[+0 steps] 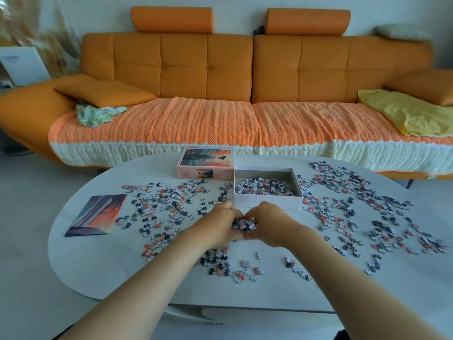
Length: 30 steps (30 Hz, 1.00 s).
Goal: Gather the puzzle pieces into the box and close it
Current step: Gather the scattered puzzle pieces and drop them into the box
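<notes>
A white open box [267, 201] stands on the white table [103, 271], a layer of puzzle pieces [264, 187] inside it. Its lid [205, 164], printed with an orange picture, lies behind the box's left corner. Loose pieces are scattered left [161, 212], right [355, 207] and near the front [228, 266]. Just in front of the box, my left hand [220, 227] and my right hand [267, 227] are cupped together around a handful of pieces [244, 224], a little above the tabletop.
A printed picture sheet [96, 215] lies flat at the table's left. An orange sofa [208, 69] with a knitted cover runs behind the table. Light floor surrounds the table.
</notes>
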Tool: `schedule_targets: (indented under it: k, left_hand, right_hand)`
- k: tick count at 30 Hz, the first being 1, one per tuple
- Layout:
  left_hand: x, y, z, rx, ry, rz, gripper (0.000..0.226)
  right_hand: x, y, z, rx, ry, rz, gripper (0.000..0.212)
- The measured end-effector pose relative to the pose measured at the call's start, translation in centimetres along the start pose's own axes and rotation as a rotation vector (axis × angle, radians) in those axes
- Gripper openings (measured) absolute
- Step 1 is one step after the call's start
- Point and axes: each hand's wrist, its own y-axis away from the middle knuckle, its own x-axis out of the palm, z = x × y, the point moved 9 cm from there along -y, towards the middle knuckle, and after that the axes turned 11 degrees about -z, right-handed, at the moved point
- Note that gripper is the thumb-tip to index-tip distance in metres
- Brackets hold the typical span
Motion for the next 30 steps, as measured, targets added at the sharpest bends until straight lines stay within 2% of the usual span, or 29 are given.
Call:
schedule_targets:
  k: [3, 7, 11, 13, 17, 21, 24, 26, 30]
  left_hand:
    - [-0.6, -0.4, 0.1, -0.021, 0.02, -0.045, 0.04]
    - [-1.2, -0.9, 0.1, -0.021, 0.035, -0.105, 0.021]
    - [-1.4, -1.8, 0.2, -0.055, 0.072, -0.109, 0.014]
    - [-1.5, -2.4, 0.2, -0.069, 0.109, -0.108, 0.011]
    - [-3.5, -4.0, -0.5, -0.088, 0.29, -0.215, 0.009]
    - [-5.9, -6.4, -1.7, -0.053, 0.384, -0.384, 0.012]
    - [-6.5, -7.7, -2.8, 0.011, 0.305, -0.498, 0.014]
    - [-5.7, -8.3, -3.0, 0.033, 0.229, -0.492, 0.018]
    - [-3.2, -9.2, -2.7, 0.07, 0.032, -0.362, 0.022]
  right_hand:
    - [-0.2, -0.5, -0.2, 0.015, -0.037, -0.045, 0.042]
    - [-1.2, -0.9, 0.4, -0.014, -0.016, -0.065, 0.022]
    - [-1.9, -1.3, 0.8, -0.038, 0.051, -0.051, 0.02]
    - [-2.7, -1.6, 0.3, -0.013, -0.021, -0.081, 0.018]
    - [-5.5, -2.4, -1.4, 0.058, -0.204, -0.216, 0.011]
    - [-9.0, -3.4, -3.0, 0.055, -0.315, -0.477, 0.013]
    - [-9.6, -4.1, -3.4, 0.012, -0.295, -0.596, 0.017]
    - [-9.0, -4.7, -3.8, 0.001, -0.269, -0.619, 0.018]
    - [-7.0, -5.6, -5.1, 0.044, -0.266, -0.487, 0.023]
